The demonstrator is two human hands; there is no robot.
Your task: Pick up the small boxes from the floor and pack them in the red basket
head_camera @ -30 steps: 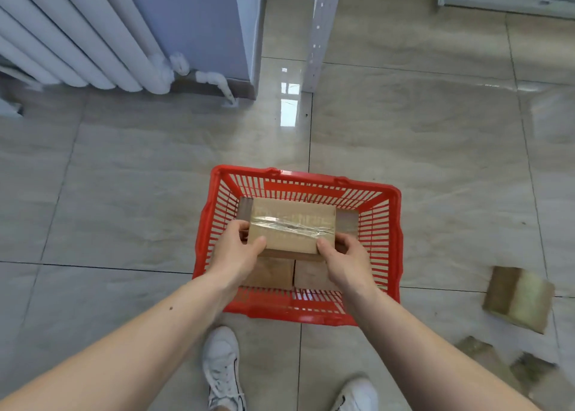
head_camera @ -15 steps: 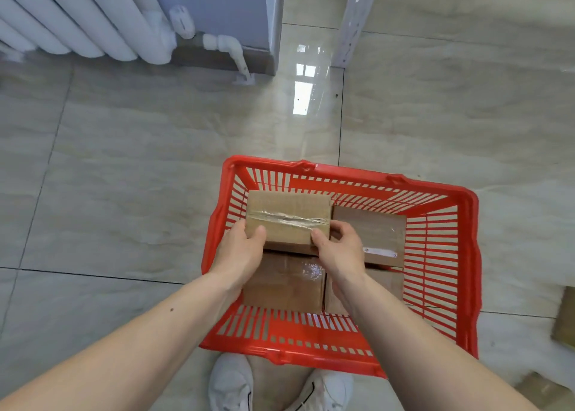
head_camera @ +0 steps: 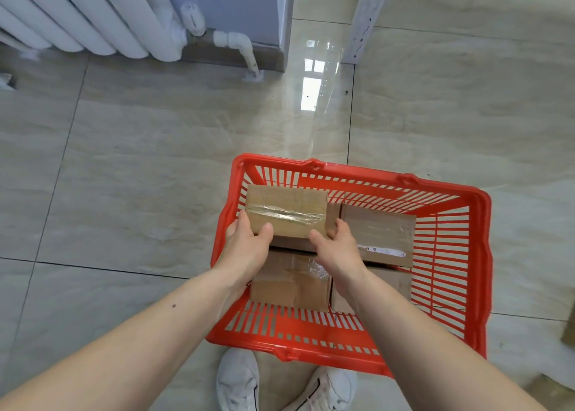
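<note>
Since the frame a second earlier, the taped box (head_camera: 286, 213) has travelled from above the middle of the red basket (head_camera: 479, 255) toward its far left corner and sits lower, now level with the rim there; the view has also closed in on the basket. The box is held from both ends: the left hand (head_camera: 249, 249) has its thumb curled onto the near top edge with fingers wrapped round the left end, and the right hand (head_camera: 337, 249) grips the right end likewise, thumb on top. Whether the box has come to rest on anything below cannot be determined, as its underside is hidden. Judgement: this is the placing step, near completion, with release outstanding. Inside the basket, a labelled box (head_camera: 378, 235) lies along the far right side, just beside the held one; a second box (head_camera: 291, 281) lies at the near left, and a further box (head_camera: 393, 281) at the near right is partly hidden by the right forearm. The basket stands on the tiled floor (head_camera: 155, 161), with white shoes (head_camera: 238, 379) at its near edge. Cardboard at the floor's right edge (head_camera: 569, 326) suggests boxes remain to be collected. A radiator (head_camera: 87, 12) stands at the far left.
</note>
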